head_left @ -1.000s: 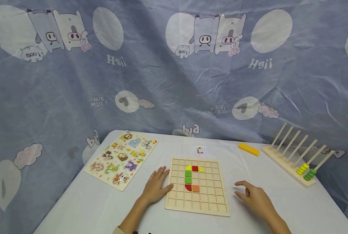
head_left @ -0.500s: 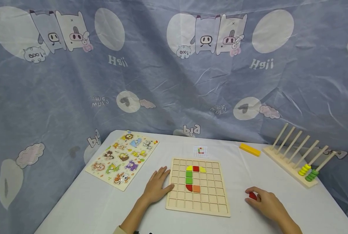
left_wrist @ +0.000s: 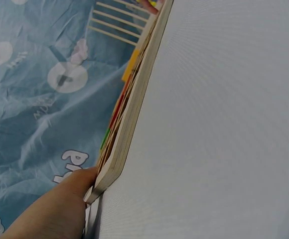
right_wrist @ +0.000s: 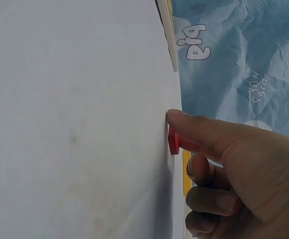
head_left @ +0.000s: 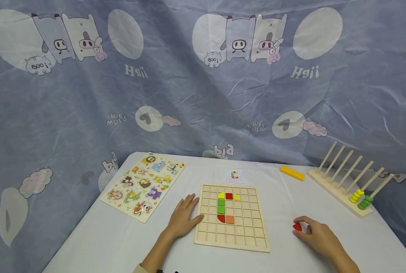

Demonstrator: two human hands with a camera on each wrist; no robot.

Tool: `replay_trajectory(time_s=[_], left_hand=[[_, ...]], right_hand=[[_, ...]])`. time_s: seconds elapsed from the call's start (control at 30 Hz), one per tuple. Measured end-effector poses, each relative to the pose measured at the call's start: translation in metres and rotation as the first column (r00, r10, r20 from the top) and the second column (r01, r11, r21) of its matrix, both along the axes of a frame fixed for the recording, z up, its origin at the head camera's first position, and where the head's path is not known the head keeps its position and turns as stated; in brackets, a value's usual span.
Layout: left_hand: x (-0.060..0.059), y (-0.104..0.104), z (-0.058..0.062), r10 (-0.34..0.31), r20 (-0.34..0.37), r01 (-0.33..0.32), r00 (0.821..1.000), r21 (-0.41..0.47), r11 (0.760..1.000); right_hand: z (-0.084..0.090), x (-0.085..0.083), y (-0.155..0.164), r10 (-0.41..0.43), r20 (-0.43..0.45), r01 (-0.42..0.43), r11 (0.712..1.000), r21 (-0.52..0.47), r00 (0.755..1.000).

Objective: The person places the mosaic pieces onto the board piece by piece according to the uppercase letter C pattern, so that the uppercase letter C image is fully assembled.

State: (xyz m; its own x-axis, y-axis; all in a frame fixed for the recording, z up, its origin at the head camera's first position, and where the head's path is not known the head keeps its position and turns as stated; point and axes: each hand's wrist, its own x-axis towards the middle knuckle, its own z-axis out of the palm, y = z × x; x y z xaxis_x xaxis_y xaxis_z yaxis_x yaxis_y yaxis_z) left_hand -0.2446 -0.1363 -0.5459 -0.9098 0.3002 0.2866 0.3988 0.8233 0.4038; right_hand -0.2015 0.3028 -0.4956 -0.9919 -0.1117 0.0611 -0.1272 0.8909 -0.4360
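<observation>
2 hands sit apart in the head view: the left hand lies flat, fingers spread, against the grid board at its 9 o'clock edge. The right hand pinches a red piece on the table, at the board's 3 o'clock, nearer that hand. Left wrist view: a fingertip touches the board's edge. Right wrist view: thumb over the piece, other fingers curled.

The right hand hides most of the red piece; pattern card too small to read.
</observation>
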Motion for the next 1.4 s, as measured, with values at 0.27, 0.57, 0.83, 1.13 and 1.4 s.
replay_trajectory(time_s=[0.27, 0.57, 0.83, 1.13, 1.4], left_hand=[[-0.001, -0.001, -0.001, 0.006, 0.002, -0.006, 1.0, -0.005, 1.0], [0.0, -0.001, -0.002, 0.005, -0.002, -0.005, 1.0, 0.003, 1.0], [0.0, 0.0, 0.0, 0.0, -0.007, 0.0, 1.0, 0.003, 1.0], [0.0, 0.0, 0.001, -0.002, -0.008, 0.001, 1.0, -0.005, 1.0], [0.001, 0.0, 0.002, -0.002, -0.004, 0.002, 1.0, 0.004, 1.0]], right_hand=[[0.0, 0.004, 0.009, -0.034, 0.02, 0.033, 0.999, 0.02, 0.999], [0.001, 0.006, 0.017, -0.083, 0.039, 0.081, 0.996, 0.047, 0.996], [-0.001, 0.005, 0.019, -0.112, 0.04, 0.111, 0.993, 0.044, 0.993], [-0.004, 0.005, 0.013, -0.133, -0.019, 0.133, 0.991, 0.018, 0.991], [-0.004, -0.001, -0.017, -0.076, -0.119, 0.071, 0.997, -0.043, 0.99]])
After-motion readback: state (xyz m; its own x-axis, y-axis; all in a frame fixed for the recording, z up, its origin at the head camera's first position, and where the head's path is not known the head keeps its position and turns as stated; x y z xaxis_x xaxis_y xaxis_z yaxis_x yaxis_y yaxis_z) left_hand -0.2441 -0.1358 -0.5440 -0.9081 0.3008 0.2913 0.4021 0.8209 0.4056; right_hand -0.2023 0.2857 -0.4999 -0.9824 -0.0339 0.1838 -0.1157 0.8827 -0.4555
